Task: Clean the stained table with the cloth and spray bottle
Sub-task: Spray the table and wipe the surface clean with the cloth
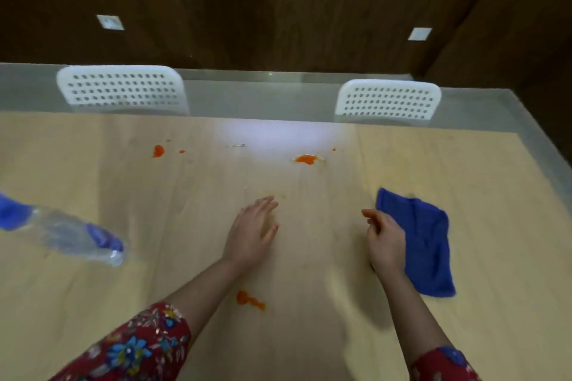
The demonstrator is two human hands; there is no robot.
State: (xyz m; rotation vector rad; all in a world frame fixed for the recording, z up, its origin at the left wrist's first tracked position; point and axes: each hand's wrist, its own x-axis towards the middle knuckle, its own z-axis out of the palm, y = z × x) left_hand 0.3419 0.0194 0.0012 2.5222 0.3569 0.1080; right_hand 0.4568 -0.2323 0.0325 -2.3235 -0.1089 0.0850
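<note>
While the bottle (pixel 62 232) lies on its side on the table (pixel 185 257), well left of the left hand's fingers, its blue band is too blurred to read. It is clear plastic, with a blue head at the frame's left edge and its base pointing toward the left hand (pixel 252 235). Beyond those fingers and to their left sits the left stain (pixel 158 151), orange, with small specks beside it. The left hand is flat, its fingers (pixel 264 206) straight and a little spread, holding nothing, over bare wood. Behind its wrist, beside the forearm, lies the near stain (pixel 249 300), an orange smear. Beyond the fingertips and to their right is the far stain (pixel 305 159), also orange. The right hand (pixel 387 244) has its fingers (pixel 371 216) loosely curled, the tips tinted orange; whether it grips the cloth (pixel 430 244) I cannot tell. The cloth — deep blue, rumpled — lies on the table on the outer side of that hand, which covers part of its left edge, and it runs back past the wrist. Two white perforated chairs (pixel 123 88) stand at the far edge, with a dark wood wall (pixel 278 9) behind them. Both sleeves (pixel 133 346) are red and flowered.
</note>
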